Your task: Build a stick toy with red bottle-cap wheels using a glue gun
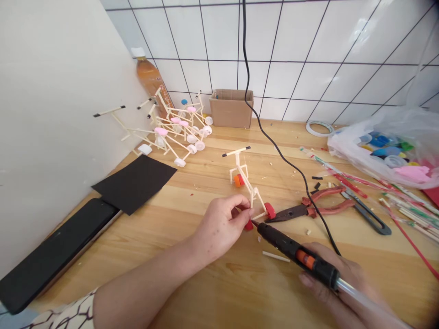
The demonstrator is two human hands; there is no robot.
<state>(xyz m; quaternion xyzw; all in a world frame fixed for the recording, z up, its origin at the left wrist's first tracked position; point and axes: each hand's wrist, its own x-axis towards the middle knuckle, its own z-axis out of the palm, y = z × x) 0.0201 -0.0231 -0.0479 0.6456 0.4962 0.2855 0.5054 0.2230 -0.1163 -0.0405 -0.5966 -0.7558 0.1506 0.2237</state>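
on counter (212,292), stick tricycle model (244,179), red cap wheels (270,210)

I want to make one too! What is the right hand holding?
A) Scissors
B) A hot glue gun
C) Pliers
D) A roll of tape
B. The right hand grips a black hot glue gun, with a clear glue stick at its back end and its nozzle beside a red bottle-cap wheel.

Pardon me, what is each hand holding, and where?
The left hand pinches a cream stick-built toy tricycle low on its frame; the right hand grips a black-and-orange glue gun by its barrel.
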